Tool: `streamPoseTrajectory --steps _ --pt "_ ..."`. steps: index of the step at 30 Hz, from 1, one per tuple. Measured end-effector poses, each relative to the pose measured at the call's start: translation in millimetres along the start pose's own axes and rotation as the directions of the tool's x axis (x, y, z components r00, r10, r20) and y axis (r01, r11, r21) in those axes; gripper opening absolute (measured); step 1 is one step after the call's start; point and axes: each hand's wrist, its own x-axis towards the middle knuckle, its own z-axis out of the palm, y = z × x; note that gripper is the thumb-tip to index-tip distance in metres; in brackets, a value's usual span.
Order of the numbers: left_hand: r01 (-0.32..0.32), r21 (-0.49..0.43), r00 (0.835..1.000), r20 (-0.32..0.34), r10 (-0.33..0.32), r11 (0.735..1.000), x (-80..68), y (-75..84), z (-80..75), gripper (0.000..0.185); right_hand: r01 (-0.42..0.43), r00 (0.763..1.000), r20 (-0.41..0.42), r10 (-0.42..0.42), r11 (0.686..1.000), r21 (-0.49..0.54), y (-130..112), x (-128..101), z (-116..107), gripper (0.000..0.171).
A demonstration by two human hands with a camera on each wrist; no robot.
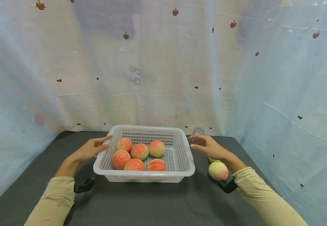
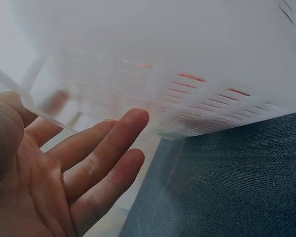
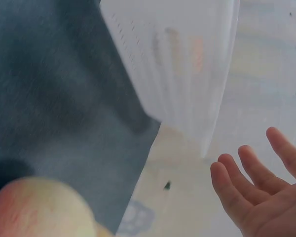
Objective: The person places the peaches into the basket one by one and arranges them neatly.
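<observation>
- Two sleeved forearms come in from the near edge of the dark desk (image 1: pixel 152 204), each with a black wrist mount — one arm to either side of a white slotted basket (image 1: pixel 144 175).
- Left hand (image 1: pixel 91 150): fingers straight and relaxed, palm turned toward the basket's left wall, fingertips at or just beside the rim. The left wrist view shows the palm bare, with nothing gripped.
- Right hand (image 1: pixel 208 147): also spread and holding nothing, palm facing the basket's right wall, near it but apart.
- Just beside the right forearm, outside the basket, a pale peach (image 1: pixel 218 171) lies on the desk, with a yellowish fruit (image 1: pixel 213 160) partly hidden behind it.
- Basket sits mid-desk, flat between the two hands; six red-orange peaches (image 1: pixel 139 151) are bunched toward its left and near side, so the far right floor shows bare.
- Hands mirror each other on opposite walls — judged a stance for taking the basket by both sides.
- Farthest back: a pale draped curtain (image 1: pixel 163 69) with small dark leaf prints.
</observation>
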Motion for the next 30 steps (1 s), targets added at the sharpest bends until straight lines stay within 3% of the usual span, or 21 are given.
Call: streamPoseTrajectory --steps 9,18,30 --pt "0.01 0.002 1.0 -0.004 -0.01 1.0 0.1 -0.5 0.4 0.066 -0.106 0.994 -0.037 0.106 0.994 0.007 34.8 -12.1 -15.4 0.053" --pt "0.007 -0.001 1.0 -0.004 -0.007 1.0 0.1 1.0 2.6 0.067 -0.233 0.969 -0.065 0.239 0.968 0.093 56.6 -24.5 -25.8 0.057" --pt "-0.026 -0.004 1.0 0.009 0.026 1.0 -0.9 1.0 1.8 0.066 -0.271 0.955 -0.097 0.28 0.958 0.099 66.7 -32.7 -33.9 0.059"
